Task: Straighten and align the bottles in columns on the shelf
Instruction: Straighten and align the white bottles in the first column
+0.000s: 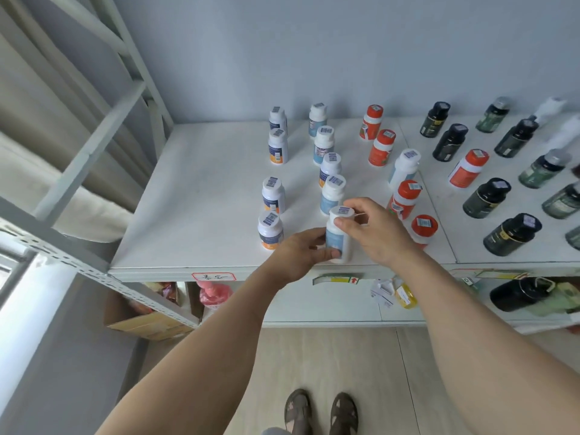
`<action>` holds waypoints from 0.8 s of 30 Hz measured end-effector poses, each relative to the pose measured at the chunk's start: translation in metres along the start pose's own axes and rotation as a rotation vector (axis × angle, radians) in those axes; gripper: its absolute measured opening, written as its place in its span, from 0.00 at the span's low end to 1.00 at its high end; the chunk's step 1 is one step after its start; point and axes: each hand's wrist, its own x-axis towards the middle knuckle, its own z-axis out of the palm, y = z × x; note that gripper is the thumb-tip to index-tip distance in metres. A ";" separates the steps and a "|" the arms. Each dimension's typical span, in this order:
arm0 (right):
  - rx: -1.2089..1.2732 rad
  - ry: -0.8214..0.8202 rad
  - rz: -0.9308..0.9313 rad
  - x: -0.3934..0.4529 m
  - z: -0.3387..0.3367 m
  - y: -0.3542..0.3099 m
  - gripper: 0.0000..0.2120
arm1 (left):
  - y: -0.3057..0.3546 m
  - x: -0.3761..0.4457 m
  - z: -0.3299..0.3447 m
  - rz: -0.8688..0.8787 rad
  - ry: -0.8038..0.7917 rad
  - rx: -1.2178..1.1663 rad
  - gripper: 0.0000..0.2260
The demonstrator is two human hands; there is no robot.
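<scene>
Two feet in dark sandals (pixel 320 414) stand on the pale floor at the bottom middle of the frame. Above them, 2 bare arms reach up to the white shelf (pixel 201 196) in the middle.

Both hands are closed around 1 white bottle with a blue label (pixel 338 238). It stands near the front edge of the shelf, just below the middle of the frame. The left hand (pixel 301 252) wraps the lower part of the bottle, with its thumb across the front. The right hand (pixel 373 229) holds the top part, with its fingers curled by the cap.

Behind that bottle, 4 more white bottles (pixel 330 171) go back toward the wall in a slightly crooked line. To the left stand 4 white bottles with orange at the bottom (pixel 272 196), in 2 pairs with a gap between the pairs. To the right are bottles with red caps (pixel 381 147), and 1 white bottle (pixel 404 167) stands among them. Dark bottles (pixel 486 197) fill the right side of the frame.

A red-edged tag (pixel 214 276) sticks to the front edge of the shelf. Below it, at the lower left, sits a cardboard box (pixel 147 323).
</scene>
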 end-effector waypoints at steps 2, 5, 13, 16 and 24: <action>-0.011 -0.001 -0.007 0.000 -0.001 -0.002 0.16 | 0.002 -0.001 -0.001 -0.013 -0.016 -0.023 0.16; -0.030 -0.013 -0.018 -0.001 -0.004 -0.002 0.16 | 0.002 -0.001 0.001 -0.011 -0.027 -0.048 0.17; -0.012 -0.059 -0.022 -0.001 -0.007 0.003 0.18 | 0.000 0.007 0.003 -0.008 0.065 0.072 0.19; -0.001 -0.090 -0.006 -0.001 -0.004 0.007 0.20 | -0.001 0.010 0.002 -0.017 0.092 0.179 0.21; 0.034 -0.114 0.027 0.001 0.008 0.019 0.20 | -0.006 0.014 -0.005 -0.032 0.090 0.289 0.25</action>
